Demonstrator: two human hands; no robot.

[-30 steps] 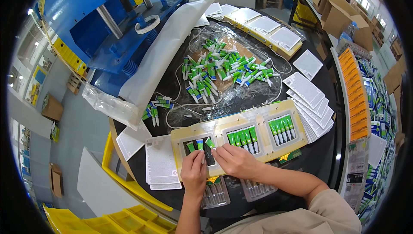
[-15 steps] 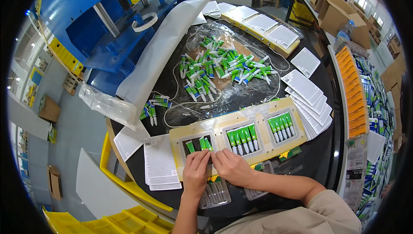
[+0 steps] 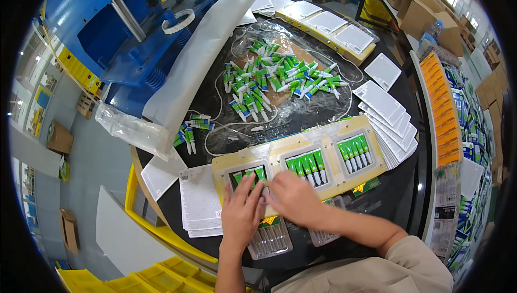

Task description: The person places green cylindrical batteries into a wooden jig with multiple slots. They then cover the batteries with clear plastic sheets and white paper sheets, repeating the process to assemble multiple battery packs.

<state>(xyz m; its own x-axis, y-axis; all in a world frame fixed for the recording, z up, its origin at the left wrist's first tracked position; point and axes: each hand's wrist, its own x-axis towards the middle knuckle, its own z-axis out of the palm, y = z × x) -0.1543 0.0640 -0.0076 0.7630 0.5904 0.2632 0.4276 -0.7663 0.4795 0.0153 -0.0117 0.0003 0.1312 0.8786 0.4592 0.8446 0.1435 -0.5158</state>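
A cream-yellow fixture (image 3: 275, 157) with three blister compartments lies in front of me. Small green tubes with white caps fill the middle (image 3: 306, 166) and right (image 3: 354, 152) compartments in neat rows. In the left compartment are several tubes (image 3: 260, 172), partly covered by my fingers. My left hand (image 3: 239, 217) lies over that compartment with its fingers stretched onto the tubes. Beside it, at the compartment's right edge, my right hand (image 3: 296, 201) is smeared by motion; I cannot make out anything in its fingers.
Loose tubes (image 3: 274, 77) are heaped on plastic film behind the fixture. White printed cards (image 3: 202, 199) lie left and right of it. Clear blister trays (image 3: 271, 241) sit at the near edge. A second fixture (image 3: 350, 56) stands at the back, a blue press (image 3: 129, 67) at the left.
My fingers, earlier pinched together over the left compartment, have parted. The left hand has spread over the tubes, and the right hand has moved slightly right. The tubes there lie more evenly.
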